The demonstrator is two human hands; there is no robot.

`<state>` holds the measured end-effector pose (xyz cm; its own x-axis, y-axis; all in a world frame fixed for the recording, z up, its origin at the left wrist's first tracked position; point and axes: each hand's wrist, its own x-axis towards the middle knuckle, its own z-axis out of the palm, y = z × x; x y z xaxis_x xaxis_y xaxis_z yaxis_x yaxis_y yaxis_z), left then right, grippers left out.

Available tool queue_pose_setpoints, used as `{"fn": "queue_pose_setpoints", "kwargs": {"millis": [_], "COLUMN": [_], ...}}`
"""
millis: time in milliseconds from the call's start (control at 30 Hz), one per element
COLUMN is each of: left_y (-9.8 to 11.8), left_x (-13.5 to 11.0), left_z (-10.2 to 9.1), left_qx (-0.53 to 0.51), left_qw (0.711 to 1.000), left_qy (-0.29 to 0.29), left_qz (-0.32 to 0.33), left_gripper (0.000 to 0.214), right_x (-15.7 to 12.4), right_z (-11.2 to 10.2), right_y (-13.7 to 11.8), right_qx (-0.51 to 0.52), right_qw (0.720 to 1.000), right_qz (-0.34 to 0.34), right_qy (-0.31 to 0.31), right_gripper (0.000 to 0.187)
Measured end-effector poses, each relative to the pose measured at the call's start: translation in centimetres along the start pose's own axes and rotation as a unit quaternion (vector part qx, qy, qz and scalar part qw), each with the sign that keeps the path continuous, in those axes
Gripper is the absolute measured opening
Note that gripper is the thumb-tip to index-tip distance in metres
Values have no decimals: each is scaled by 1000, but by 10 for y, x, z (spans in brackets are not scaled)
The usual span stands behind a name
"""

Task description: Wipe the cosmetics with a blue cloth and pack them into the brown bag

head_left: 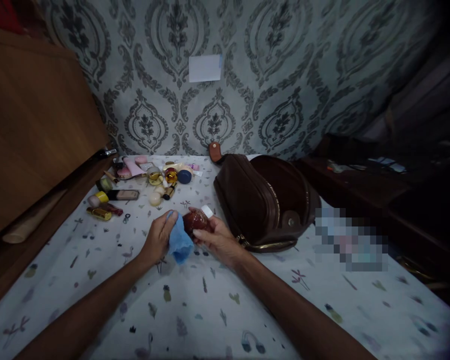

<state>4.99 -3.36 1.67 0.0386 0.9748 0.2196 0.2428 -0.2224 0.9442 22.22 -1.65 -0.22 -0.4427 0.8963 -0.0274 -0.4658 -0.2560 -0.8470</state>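
Observation:
Near the middle of the cloth, my right hand (221, 239) is closed around a dark red bottle (195, 221) with a white cap (206, 211). The bottle is tilted, its cap pointing up and to the right. A light blue cloth (180, 240) is pinched in my left hand (159, 237) and hangs down against the bottle's left side. Just right of my hands lies a dark brown leather bag (243, 200) with brass zips and a tan strap end (215, 151).
Several cosmetics lie at the back left, among them a black compact (123, 194), a gold lipstick tube (99, 214) and a dark blue round lid (184, 176). A wooden cabinet (41, 120) borders the left. Patterned wallpaper rises behind. A pixelated patch covers something right of the bag.

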Motion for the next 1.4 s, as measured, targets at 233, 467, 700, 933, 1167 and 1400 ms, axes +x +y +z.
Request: {"fn": "queue_pose_setpoints", "kwargs": {"millis": [233, 467, 700, 933, 1167, 1400], "left_y": [-2, -2, -11, -20, -2, 10], "left_x": [4, 0, -10, -8, -7, -6], "left_z": [-2, -6, 11, 11, -6, -11], "left_qx": [63, 103, 237, 346, 233, 218], "left_qw": [998, 987, 925, 884, 956, 937], "left_qy": [4, 65, -93, -37, 17, -47], "left_qz": [28, 105, 283, 311, 176, 268], "left_gripper": [40, 36, 66, 44, 31, 33], "right_x": [1, 4, 1, 3, -7, -17], "right_z": [2, 0, 4, 2, 5, 15], "right_y": [0, 7, 3, 5, -6, -12], "right_qx": [2, -27, -46, -48, -195, -405], "right_qw": [998, 997, 993, 989, 971, 904], "right_qz": [-56, -62, -91, -93, -130, -125], "right_qy": [10, 45, 56, 101, 54, -44], "right_gripper": [50, 55, 53, 48, 34, 23]}}
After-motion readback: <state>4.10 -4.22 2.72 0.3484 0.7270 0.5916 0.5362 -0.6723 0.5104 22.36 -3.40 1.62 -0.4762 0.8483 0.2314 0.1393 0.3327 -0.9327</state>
